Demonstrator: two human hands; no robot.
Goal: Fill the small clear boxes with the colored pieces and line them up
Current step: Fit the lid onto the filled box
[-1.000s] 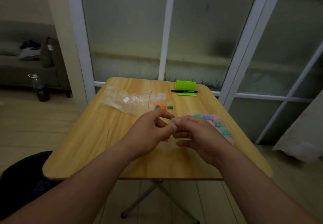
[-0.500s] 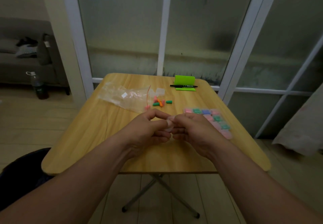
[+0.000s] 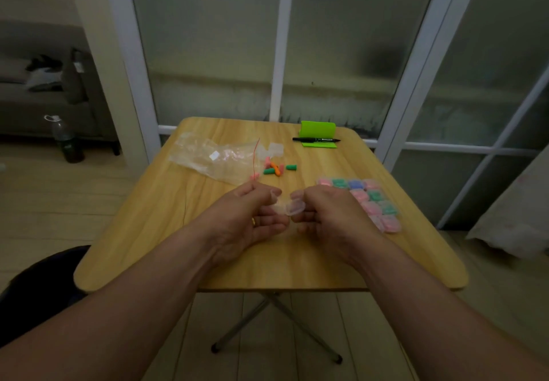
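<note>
Your wooden bench (image 3: 208,250) carries everything, so take the block of filled boxes (image 3: 367,202) as your landmark: it lies on the bench's right side in tidy touching rows showing pink, green and blue through the lids. That part of the job looks done.

Well to the left of the block and a little beyond it, the crumpled clear bag (image 3: 208,159) lies flat. Beyond the block, near the far edge, a bright green stand (image 3: 318,128) has a black marker (image 3: 316,139) lying across its foot.

Just left of the block, your left hand (image 3: 252,217) and right hand (image 3: 329,217) meet above the bench. The fingers of both are curled in, pinching one small clear box (image 3: 292,206) between them, and it looks hinged open (I cannot tell whether a piece is inside it).

Between the bag and the block, farther from you than your hands, a handful of loose pieces (image 3: 277,168) in green, orange and pink waits on the wood. A couple of empty boxes (image 3: 274,148) sit just beyond those, at the bag's mouth.

My reading: you are well past halfway. What remains is this box in your fingers, the few loose pieces and empties, then adding them to the near end of the block.
</note>
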